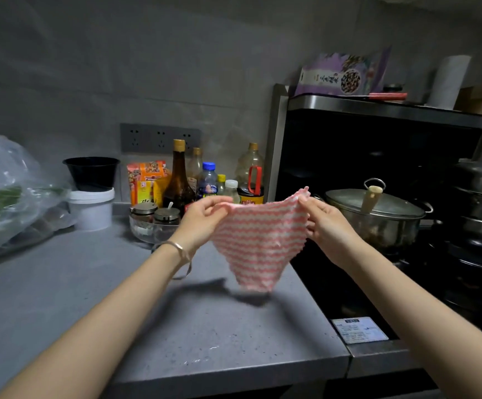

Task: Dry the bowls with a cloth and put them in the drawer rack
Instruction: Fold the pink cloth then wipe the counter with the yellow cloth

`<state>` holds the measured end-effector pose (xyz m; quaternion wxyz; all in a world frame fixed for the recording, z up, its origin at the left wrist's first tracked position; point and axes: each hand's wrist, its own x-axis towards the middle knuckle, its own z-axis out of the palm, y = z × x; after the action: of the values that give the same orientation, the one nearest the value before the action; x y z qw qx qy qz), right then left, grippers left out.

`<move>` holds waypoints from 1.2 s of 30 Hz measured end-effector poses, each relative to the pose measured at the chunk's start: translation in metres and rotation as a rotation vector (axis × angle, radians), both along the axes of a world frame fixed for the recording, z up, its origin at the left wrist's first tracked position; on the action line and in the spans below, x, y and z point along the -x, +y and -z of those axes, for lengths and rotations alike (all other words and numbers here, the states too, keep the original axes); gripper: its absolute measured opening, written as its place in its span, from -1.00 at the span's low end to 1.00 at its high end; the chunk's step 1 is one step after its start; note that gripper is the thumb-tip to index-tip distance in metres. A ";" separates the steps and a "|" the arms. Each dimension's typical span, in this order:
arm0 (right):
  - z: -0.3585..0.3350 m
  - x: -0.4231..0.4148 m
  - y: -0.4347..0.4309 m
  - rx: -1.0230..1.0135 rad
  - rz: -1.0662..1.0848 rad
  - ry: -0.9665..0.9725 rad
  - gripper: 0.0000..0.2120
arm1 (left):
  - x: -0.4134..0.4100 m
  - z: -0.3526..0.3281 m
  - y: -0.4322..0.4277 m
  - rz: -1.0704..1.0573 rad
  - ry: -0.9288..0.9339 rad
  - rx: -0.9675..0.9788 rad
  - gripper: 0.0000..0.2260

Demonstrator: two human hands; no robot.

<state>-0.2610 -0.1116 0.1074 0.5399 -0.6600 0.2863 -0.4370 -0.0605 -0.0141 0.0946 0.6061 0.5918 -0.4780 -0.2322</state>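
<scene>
Both hands pinch the top corners of a soft cloth, pink-and-white zigzag weave, stretched between the left hand and the right hand and sagging to a point above the speckled grey bench. A lidded steel pot stands just right.

A home kitchen — sauce bottles, lidded pot, grey counter.
</scene>
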 end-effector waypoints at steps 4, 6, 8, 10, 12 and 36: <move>0.015 0.020 -0.015 -0.022 -0.074 -0.088 -0.70 | -0.002 0.009 -0.007 0.050 -0.166 0.091 -0.83; 0.039 0.038 -0.013 -0.054 -0.132 -0.020 -0.61 | 0.000 0.029 0.000 0.151 -0.237 0.036 -0.83; 0.070 0.055 -0.008 -0.124 -0.202 0.092 -0.39 | 0.007 0.055 0.011 0.280 -0.286 -0.086 -0.82; 0.100 0.068 0.001 -0.212 -0.240 0.175 -0.32 | 0.013 0.078 0.022 0.391 -0.310 -0.226 -0.79; 0.123 0.076 0.006 -0.287 -0.257 0.221 -0.37 | 0.016 0.095 0.028 0.450 -0.324 -0.297 -0.78; 0.143 0.054 -0.045 0.254 0.219 0.721 -0.80 | 0.035 0.110 -0.074 0.373 -0.888 -0.542 -0.54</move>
<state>-0.3146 -0.1562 -0.0359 0.2690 -0.7983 0.4697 -0.2641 -0.0957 -0.0880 -0.0155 0.1209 0.6730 -0.7075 -0.1787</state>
